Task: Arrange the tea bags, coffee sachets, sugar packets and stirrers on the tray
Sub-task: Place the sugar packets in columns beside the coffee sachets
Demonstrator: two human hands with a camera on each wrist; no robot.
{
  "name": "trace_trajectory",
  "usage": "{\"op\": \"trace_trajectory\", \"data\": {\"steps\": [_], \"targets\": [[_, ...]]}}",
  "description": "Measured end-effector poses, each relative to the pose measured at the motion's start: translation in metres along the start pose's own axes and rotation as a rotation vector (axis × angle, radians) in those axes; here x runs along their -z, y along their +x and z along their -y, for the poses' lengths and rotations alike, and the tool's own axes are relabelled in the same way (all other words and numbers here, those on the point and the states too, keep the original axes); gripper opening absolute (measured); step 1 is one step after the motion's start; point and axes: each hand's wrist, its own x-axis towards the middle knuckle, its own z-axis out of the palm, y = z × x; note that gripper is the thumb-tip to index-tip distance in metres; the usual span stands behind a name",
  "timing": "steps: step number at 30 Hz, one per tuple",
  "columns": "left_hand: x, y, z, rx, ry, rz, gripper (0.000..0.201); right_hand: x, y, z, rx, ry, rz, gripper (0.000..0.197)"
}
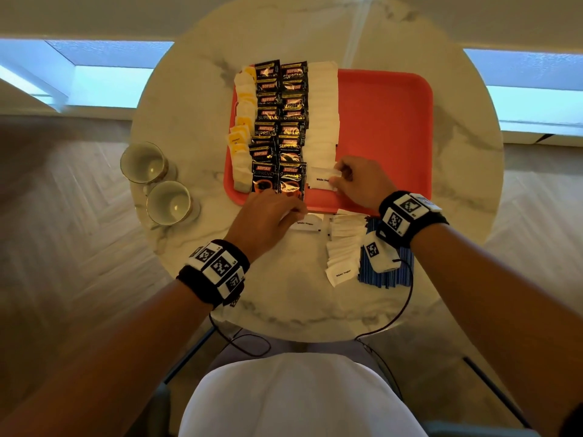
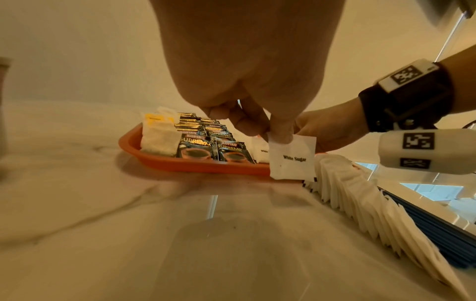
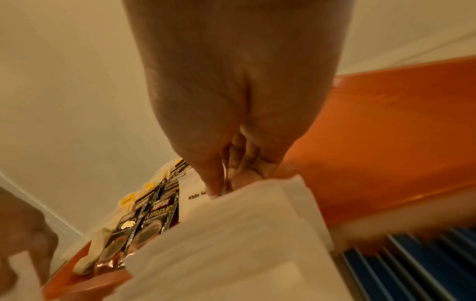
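Nearby, 2 glasses point(image 1: 157, 184) beside tray point(image 1: 394, 127)

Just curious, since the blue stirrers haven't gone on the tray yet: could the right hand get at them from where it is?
Probably yes. The blue stirrers lie uncovered on the table just under the right wrist, but the right hand is pinching sugar packets and would need to let go first.

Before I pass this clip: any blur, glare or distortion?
Head view: warm dim light, fisheye bend, bright windows washed out. Left wrist view: held sugar packet print sharp, edges smeared. Right wrist view: close white packets and stirrers badly blurred.
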Motion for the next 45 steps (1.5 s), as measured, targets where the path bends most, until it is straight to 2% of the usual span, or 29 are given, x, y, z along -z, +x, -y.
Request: {"op": "trace_trajectory", "data": {"steps": [7,10,12,15,19,24,31,36,41,45], "targets": [[0.007,0.010,0.001,-0.010,0.001,0.008,0.017,-0.001,0.002,0.005,-0.024,0.078,-0.013,0.021],[0.016,0.027,-0.004,0.016,-0.026,-0.029,0.017,0.010,-0.007,0.015,0.050,0.122,-0.111,0.027],[0.022,0.041,-0.008,0.018,-0.049,-0.075,0.016,0.019,-0.017,0.025,0.092,0.195,-0.071,0.033],[0.027,0.064,-0.009,-0.004,-0.100,-0.120,0.017,0.030,-0.029,0.032,0.181,0.173,0.037,0.024],[0.025,0.078,-0.011,0.007,-0.083,-0.139,0.017,0.030,-0.027,0.027,0.199,0.094,-0.014,0.013],[0.018,0.064,-0.006,0.062,-0.029,-0.111,0.018,0.015,-0.016,0.010,0.130,0.022,0.017,0.009],[0.006,0.022,0.011,0.108,-0.040,-0.064,0.017,-0.005,-0.007,0.005,0.019,-0.030,0.015,0.017],[-0.003,0.002,0.020,0.061,-0.047,-0.077,0.016,-0.007,-0.005,0.004,-0.035,0.028,0.011,0.026],[-0.010,-0.003,0.014,0.063,-0.034,-0.040,0.015,0.003,-0.014,0.011,-0.014,0.054,-0.033,0.021],[-0.019,-0.008,-0.008,-0.056,-0.028,0.004,0.015,0.015,-0.036,0.013,0.005,0.073,-0.098,0.015]]}}
